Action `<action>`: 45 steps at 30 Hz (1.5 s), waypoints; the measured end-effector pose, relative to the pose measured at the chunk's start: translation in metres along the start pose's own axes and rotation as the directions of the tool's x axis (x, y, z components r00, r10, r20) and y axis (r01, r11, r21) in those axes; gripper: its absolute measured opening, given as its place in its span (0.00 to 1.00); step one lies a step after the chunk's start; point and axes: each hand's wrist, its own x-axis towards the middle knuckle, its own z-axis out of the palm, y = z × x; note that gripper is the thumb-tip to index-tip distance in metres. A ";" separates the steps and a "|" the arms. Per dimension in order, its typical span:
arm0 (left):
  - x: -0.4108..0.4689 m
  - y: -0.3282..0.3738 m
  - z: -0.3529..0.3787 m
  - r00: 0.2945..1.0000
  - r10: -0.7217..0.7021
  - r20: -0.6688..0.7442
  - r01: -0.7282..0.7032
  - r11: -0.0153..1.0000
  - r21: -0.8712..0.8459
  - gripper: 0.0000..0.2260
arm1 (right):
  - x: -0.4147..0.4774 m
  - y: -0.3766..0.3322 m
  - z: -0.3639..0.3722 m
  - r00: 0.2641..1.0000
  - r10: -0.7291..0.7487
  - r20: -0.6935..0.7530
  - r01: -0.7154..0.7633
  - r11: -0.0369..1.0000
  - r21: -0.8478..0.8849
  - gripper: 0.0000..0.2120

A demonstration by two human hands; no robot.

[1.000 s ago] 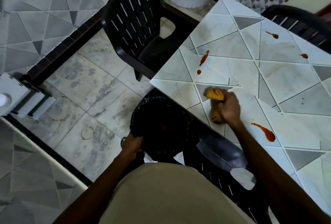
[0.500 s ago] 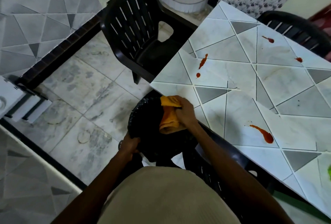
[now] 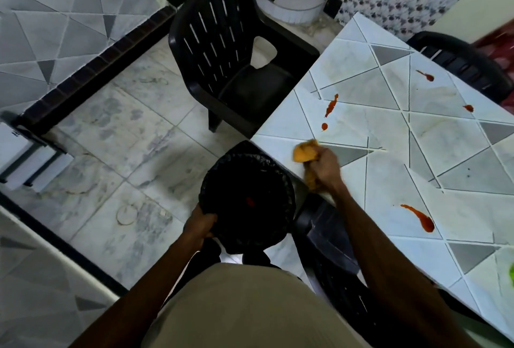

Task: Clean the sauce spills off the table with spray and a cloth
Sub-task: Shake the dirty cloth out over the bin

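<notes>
My right hand [image 3: 325, 164] grips a bunched orange cloth [image 3: 304, 152] on the tiled table [image 3: 459, 153], near its front-left corner. Red sauce spills lie on the table: a streak with a dot [image 3: 331, 108] just beyond the cloth, a long smear [image 3: 420, 217] to the right, and two small spots [image 3: 427, 75] [image 3: 468, 108] farther back. My left hand [image 3: 200, 226] holds the rim of a black bag-lined bin [image 3: 247, 200] below the table edge. A red blot shows inside the bin. A green thing [image 3: 511, 274] peeks in at the right edge; no spray bottle is plainly in view.
A black plastic chair [image 3: 236, 69] stands at the table's left corner. Another black chair [image 3: 459, 61] is at the far right, and a third [image 3: 328, 239] sits under the table's near edge. Tiled floor [image 3: 111, 153] lies to the left.
My right hand carried the cloth from over the bin back up onto the table near the corner. My left hand kept its hold on the bin rim.
</notes>
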 end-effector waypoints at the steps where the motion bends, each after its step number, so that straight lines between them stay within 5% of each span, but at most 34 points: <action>1: 0.002 0.003 -0.006 1.000 0.003 0.013 -0.003 1.000 0.003 0.24 | -0.011 -0.018 0.013 0.999 -0.018 0.051 0.017 1.000 0.012 0.20; 6: 0.018 0.009 -0.042 0.999 -0.008 0.043 0.009 1.000 -0.015 0.25 | -0.030 -0.073 0.076 0.978 -0.099 0.184 0.072 0.986 0.150 0.34; 13: 0.034 0.015 -0.129 1.000 0.001 0.011 0.000 0.996 -0.084 0.22 | -0.022 -0.124 0.158 0.938 -0.147 0.314 0.054 0.957 0.285 0.28; 17: 0.043 0.024 -0.184 0.998 0.032 -0.046 -0.037 0.992 -0.123 0.19 | -0.049 -0.210 0.171 0.927 -0.136 0.349 0.002 0.934 0.358 0.19; 24: 0.082 0.068 -0.301 0.969 0.011 -0.248 -0.085 0.953 -0.292 0.34 | -0.021 -0.327 0.239 0.832 -0.109 0.544 -0.182 0.873 0.452 0.19; 27: 0.109 0.090 -0.347 0.958 -0.002 -0.287 -0.119 0.907 -0.404 0.28 | 0.006 -0.383 0.273 0.806 -0.093 0.584 -0.257 0.834 0.488 0.15; 33: 0.168 0.134 -0.431 0.904 -0.042 -0.425 -0.208 0.826 -0.524 0.23 | 0.090 -0.503 0.353 0.743 -0.109 0.660 -0.287 0.840 0.461 0.19; 41: 0.261 0.210 -0.557 0.876 -0.130 -0.464 -0.218 0.752 -0.622 0.28 | 0.186 -0.655 0.441 0.682 -0.048 0.730 -0.284 0.902 0.324 0.17; 45: 0.322 0.233 -0.601 0.873 -0.183 -0.452 -0.213 0.692 -0.690 0.18 | 0.230 -0.697 0.498 0.673 -0.002 0.740 -0.290 0.919 0.266 0.19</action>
